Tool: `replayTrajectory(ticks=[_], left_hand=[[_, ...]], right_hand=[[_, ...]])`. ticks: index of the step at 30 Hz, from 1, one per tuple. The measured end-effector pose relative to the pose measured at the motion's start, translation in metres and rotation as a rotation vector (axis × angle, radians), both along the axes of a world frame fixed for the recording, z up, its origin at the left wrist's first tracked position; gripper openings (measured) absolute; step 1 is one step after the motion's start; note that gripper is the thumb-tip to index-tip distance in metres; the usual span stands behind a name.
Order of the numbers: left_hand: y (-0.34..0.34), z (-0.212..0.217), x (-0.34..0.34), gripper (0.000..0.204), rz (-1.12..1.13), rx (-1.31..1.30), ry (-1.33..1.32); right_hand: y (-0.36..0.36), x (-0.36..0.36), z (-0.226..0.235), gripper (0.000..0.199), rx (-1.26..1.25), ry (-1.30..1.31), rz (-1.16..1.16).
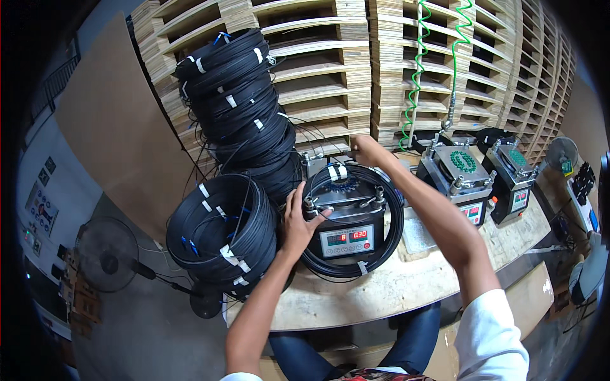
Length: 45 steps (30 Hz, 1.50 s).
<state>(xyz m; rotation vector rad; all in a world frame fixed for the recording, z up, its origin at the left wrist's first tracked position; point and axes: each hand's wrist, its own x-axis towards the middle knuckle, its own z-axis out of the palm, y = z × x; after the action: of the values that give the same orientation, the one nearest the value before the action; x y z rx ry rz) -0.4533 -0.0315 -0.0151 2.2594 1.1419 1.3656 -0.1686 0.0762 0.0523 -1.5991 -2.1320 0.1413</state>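
Note:
A coil of black cable [395, 236], bound with white tape, rings the front of a metal bench device [348, 213] with a lit red display. My left hand [297, 222] holds the coil's left side, its fingers along the outside and its thumb reaching inward. Beyond the coil's top, at the device's back edge, my right hand [366, 152] is closed with the fingers curled down. Whatever it grips, if anything, is hidden. Blue-tipped cable ends show in a wide stack of black coils [219, 222] beside my left hand.
A tall pile of taped black coils [238, 101] rises behind. Two similar devices [459, 174] [513, 171] stand to the right on the wooden table [356, 305]. Wooden pallets [311, 57] line the back, with green coiled hoses [416, 76] hanging there. A floor fan [108, 254] is at left.

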Motion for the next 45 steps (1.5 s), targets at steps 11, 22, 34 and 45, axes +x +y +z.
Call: replayTrajectory(ticks=[11, 22, 34, 45], left_hand=[[0.078, 0.136, 0.026, 0.024, -0.057, -0.054, 0.489], [0.19, 0.116, 0.141, 0.019, 0.116, -0.748, 1.411], [0.172, 0.12, 0.153, 0.034, -0.137, -0.314, 1.632], [0.177, 0.14, 0.143, 0.022, -0.274, -0.539, 1.679]], right_hand=[[-0.068, -0.023, -0.04, 0.023, 0.398, 0.708, -0.231], [-0.066, -0.032, -0.039, 0.024, 0.348, 0.719, -0.231], [-0.063, -0.022, -0.04, 0.021, 0.345, 0.724, -0.214], [-0.067, -0.035, -0.038, 0.02, 0.318, 0.677, -0.183]])
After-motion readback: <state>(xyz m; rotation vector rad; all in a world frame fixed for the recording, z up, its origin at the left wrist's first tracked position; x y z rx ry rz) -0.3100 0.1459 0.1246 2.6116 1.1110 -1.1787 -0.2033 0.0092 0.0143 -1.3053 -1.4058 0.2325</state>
